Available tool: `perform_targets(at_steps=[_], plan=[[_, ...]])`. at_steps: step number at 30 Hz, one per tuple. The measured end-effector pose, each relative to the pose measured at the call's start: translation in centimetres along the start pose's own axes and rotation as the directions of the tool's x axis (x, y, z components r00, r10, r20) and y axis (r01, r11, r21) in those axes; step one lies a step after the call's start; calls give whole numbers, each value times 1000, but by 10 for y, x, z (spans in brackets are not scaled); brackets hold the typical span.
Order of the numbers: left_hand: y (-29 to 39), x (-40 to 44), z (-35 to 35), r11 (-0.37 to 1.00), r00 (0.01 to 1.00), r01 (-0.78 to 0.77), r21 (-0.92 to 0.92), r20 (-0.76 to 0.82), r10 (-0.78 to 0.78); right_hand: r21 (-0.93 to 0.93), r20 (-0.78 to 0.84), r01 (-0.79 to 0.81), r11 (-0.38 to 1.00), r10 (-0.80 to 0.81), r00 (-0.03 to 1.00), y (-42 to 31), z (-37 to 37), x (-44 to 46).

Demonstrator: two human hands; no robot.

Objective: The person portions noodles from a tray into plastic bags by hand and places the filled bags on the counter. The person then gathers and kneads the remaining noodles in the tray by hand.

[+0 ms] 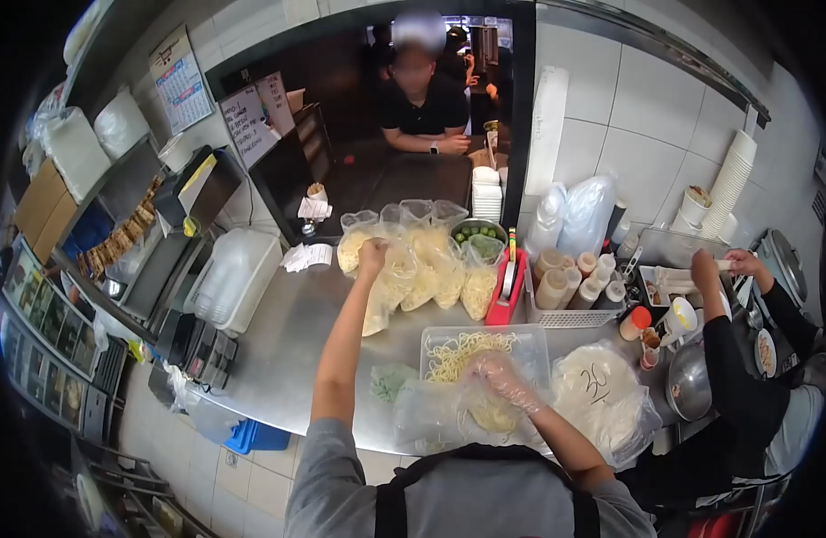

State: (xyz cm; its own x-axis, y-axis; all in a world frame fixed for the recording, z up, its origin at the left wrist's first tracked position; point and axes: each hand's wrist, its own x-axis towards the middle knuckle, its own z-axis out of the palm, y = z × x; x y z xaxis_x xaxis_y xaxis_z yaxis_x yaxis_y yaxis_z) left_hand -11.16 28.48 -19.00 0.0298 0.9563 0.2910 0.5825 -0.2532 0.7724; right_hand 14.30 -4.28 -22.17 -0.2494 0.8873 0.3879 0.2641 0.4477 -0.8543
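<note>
My bare left hand (372,258) is closed at the top of a clear bag of noodles (375,314), among several similar filled bags (419,255) grouped on the steel counter. A clear plastic glove covers my right hand (502,380), whose fingers are curled over the near side of a clear plastic tub (536,348). Loose yellow noodles (467,357) lie in that tub. Below my right hand a clear plastic bag (431,414) lies at the counter's edge, with some noodles (493,418) showing through plastic. What the right fingers grip is hard to make out.
A red tape dispenser (504,291) and a bowl of green citrus (478,235) stand beside the bags. Sauce bottles fill a white basket (574,316). On the right lie a marked white bag (601,394) and a co-worker's hands (744,263). Another person leans at the window (422,117).
</note>
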Motion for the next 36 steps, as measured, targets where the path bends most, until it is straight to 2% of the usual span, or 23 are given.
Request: perform_targets(at_steps=[1, 4, 5, 7, 8, 10, 11, 12, 14, 16, 19, 21, 22, 23, 24, 25, 27, 28, 31, 32, 34, 35, 36], plan=[[3, 2, 2, 998, 999, 41, -55, 26, -40, 164, -22, -98, 982, 103, 994, -2, 1, 0], [4, 1, 7, 989, 998, 48, -142, 42, -42, 76, -33, -13, 997, 16, 999, -4, 3, 0], [4, 0, 8, 985, 999, 32, -168, 47, -25, 99, -27, -48, 994, 51, 998, -4, 3, -2], [11, -5, 0, 968, 955, 182, -173, 265, -133, 142, -20, -110, 984, 114, 993, -2, 4, -4], [20, -10, -9, 954, 911, 253, -162, 371, -179, 49, -20, -26, 998, 27, 999, -2, 4, -4], [44, -34, -43, 949, 934, 211, -235, 335, -124, -138, 0, 147, 979, -149, 989, -2, 2, -2], [47, -46, -54, 944, 945, 186, -274, 314, -95, -129, -22, 143, 981, -147, 989, -1, 2, -3], [40, -58, -57, 965, 984, 54, -258, 180, -7, -120, -42, 140, 983, -146, 988, 2, 2, -5], [18, -93, -66, 966, 978, -199, -163, -89, 187, -112, -48, 154, 982, -161, 986, 1, 2, -3], [-28, -131, -45, 920, 916, -375, 114, 195, 350, -117, -22, 179, 977, -183, 983, -9, -2, -3], [-4, -177, -32, 863, 915, -81, 499, 381, -135, -201, 36, 169, 965, -165, 986, -20, -6, -5], [-41, -168, -24, 915, 975, -111, 388, 222, 24, -53, 17, 53, 997, -52, 998, -8, -3, -4], [-44, -163, -28, 978, 990, -20, 208, 143, -11, 23, 17, -10, 1000, 10, 1000, -7, -2, -4], [-47, -158, -33, 999, 997, 45, 8, 63, -45, -70, 39, 53, 996, -50, 998, -5, -3, -3], [-51, -149, -38, 922, 978, 205, -328, 42, -202, -159, 70, 115, 981, -105, 992, -3, -4, -2], [-50, -140, -47, 714, 934, 316, -624, 74, -348, -242, 106, 179, 954, -158, 982, -3, -4, -1], [-84, -105, -48, 466, 928, 95, -880, -90, -360, 9, 62, 11, 1000, -12, 998, -1, -2, -5], [-93, -88, -47, 317, 910, -39, -947, -165, -380, 135, 51, -71, 988, 65, 997, 0, -1, -5], [-52, -69, -65, 260, 865, -7, -966, -137, -483, -77, 45, 105, 991, -102, 994, -4, -3, -4], [-35, -61, -64, 193, 816, 21, -981, -94, -570, -134, 33, 157, 979, -153, 988, -2, -4, -1], [-18, -51, -49, 215, 791, -29, -976, -154, -592, -239, 17, 232, 943, -235, 972, 3, -1, -5], [-14, -44, -44, 228, 781, -58, -972, -186, -596, -216, 25, 233, 948, -233, 972, 5, -1, -4], [-12, -41, -41, 319, 804, -112, -941, -274, -528, -193, 33, 234, 953, -232, 972, 7, -2, -3]])
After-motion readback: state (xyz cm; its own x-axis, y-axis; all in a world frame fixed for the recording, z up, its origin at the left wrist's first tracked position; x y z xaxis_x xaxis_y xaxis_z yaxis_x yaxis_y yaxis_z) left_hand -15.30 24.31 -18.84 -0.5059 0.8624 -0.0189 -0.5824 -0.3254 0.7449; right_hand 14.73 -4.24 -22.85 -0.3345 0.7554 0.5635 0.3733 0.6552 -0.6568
